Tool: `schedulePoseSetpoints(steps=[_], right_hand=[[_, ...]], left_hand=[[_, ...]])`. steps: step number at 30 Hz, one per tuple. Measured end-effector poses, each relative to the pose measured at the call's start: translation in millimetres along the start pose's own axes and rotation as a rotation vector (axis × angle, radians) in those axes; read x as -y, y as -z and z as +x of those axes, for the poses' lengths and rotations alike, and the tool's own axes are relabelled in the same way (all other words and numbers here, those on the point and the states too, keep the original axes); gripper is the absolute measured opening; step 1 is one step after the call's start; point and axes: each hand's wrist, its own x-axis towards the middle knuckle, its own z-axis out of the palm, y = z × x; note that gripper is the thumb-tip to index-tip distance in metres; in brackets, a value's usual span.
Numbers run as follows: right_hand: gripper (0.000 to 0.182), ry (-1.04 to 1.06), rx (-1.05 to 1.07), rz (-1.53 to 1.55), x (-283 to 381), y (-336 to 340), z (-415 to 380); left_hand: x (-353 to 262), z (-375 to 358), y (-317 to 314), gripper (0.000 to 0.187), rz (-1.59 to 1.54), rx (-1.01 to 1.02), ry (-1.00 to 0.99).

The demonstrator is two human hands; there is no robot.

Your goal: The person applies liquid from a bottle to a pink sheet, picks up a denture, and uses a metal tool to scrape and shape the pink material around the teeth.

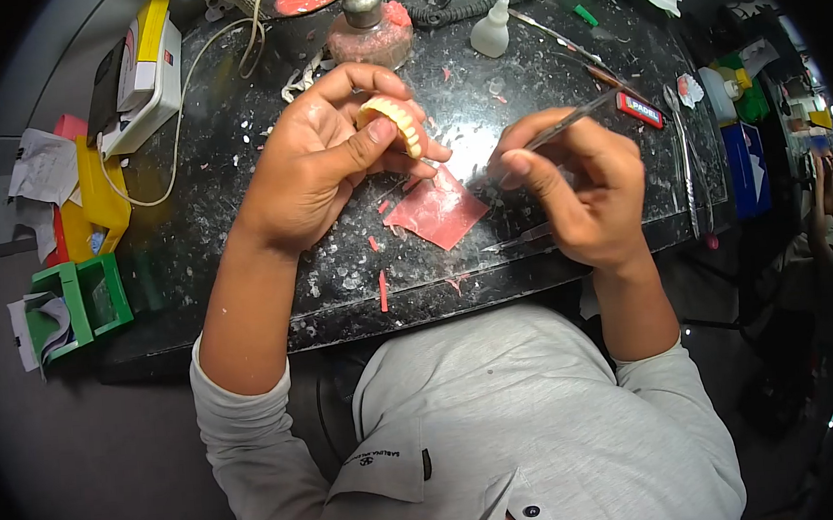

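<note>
A set of artificial teeth point(407, 125) in an arch is held between the thumb and fingers of my left hand point(317, 156). My right hand point(580, 176) grips a thin metal tool point(571, 118) like a pen, its fingers pinched near the tool's lower end. That end is blurred, and a gap separates it from the teeth. Below and between my hands, a pink wax sheet point(438, 210) lies on the dark bench point(342, 294). Small pink wax strips point(383, 290) are scattered to the left of the sheet.
Behind my hands stand a glass burner with a metal cap point(369, 36) and a small white bottle point(490, 31). A red-labelled knife point(640, 109) and long metal instruments point(686, 164) lie at the right. Green holders point(81, 298) and a white box point(144, 95) line the left side.
</note>
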Motion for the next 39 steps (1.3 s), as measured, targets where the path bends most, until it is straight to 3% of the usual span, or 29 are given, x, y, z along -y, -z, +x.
schedulePoseSetpoints(steps=[3, 7, 13, 19, 23, 39], right_hand=[[0.005, 0.018, 0.153, -0.075, 2.2, 0.3, 1.8], [0.005, -0.006, 0.154, -0.061, 2.1, -0.6, 0.1], [0.004, -0.018, 0.033, 0.012, 1.9, -1.6, -0.4], [0.014, 0.207, -0.188, 0.265, -4.1, -3.4, 0.9], [0.018, 0.352, -0.159, 0.250, -4.2, -5.9, 4.8], [0.019, 0.320, -0.114, 0.186, -1.0, -12.4, 7.4]], left_hand=[[0.0, 0.1, -0.1, 0.034, 0.007, -0.020, -0.004], [-0.3, -0.2, 0.4, 0.033, 0.006, -0.019, -0.013], [-1.3, -0.2, -0.6, 0.031, -0.024, -0.029, 0.007], [-0.8, 0.5, -3.0, 0.032, -0.019, -0.013, 0.007], [-1.8, -0.4, -5.6, 0.033, -0.006, -0.014, 0.022], [-2.2, -0.3, -8.3, 0.031, -0.010, -0.006, 0.026]])
